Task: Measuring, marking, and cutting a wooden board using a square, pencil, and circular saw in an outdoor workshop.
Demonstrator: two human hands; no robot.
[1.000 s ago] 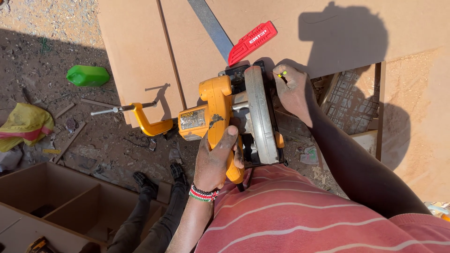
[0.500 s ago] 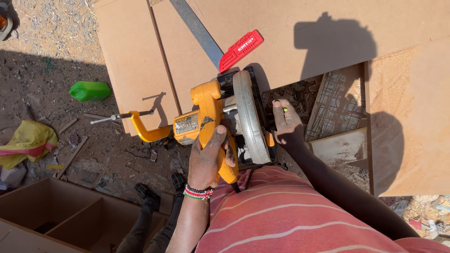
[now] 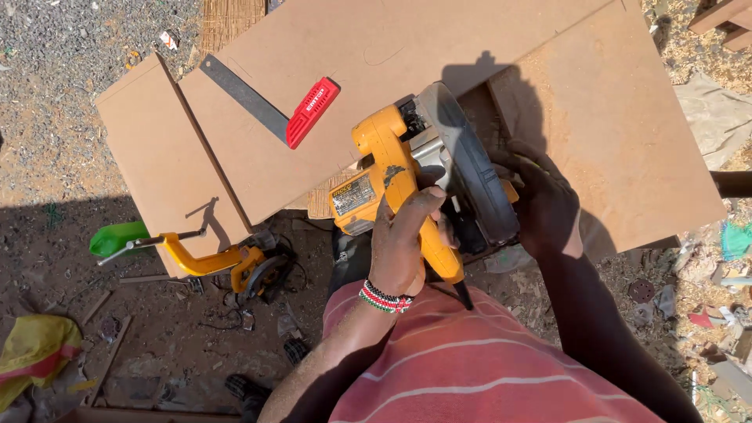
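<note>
My left hand (image 3: 403,243), a beaded band on its wrist, grips the yellow handle of a circular saw (image 3: 392,168). The saw's grey blade guard (image 3: 470,180) faces right. In shadow, my right hand (image 3: 542,196) clasps the guard side of the saw. I hold the saw over the near edge of a large brown board (image 3: 407,47), at the gap beside a second board (image 3: 619,133). A try square with a red handle (image 3: 312,111) and a dark blade lies on the board just left of the saw.
A smaller brown board (image 3: 153,149) lies at the left. Below it on the dirt ground sit a yellow clamp (image 3: 200,262) with tangled cord, a green object (image 3: 117,236) and a yellow cloth (image 3: 35,352). Sawdust and scraps (image 3: 705,313) lie at the right.
The saw has come up and right over the boards' near edge. My right hand has moved from the saw's front to its guard side. The yellow clamp is now left behind on the ground.
</note>
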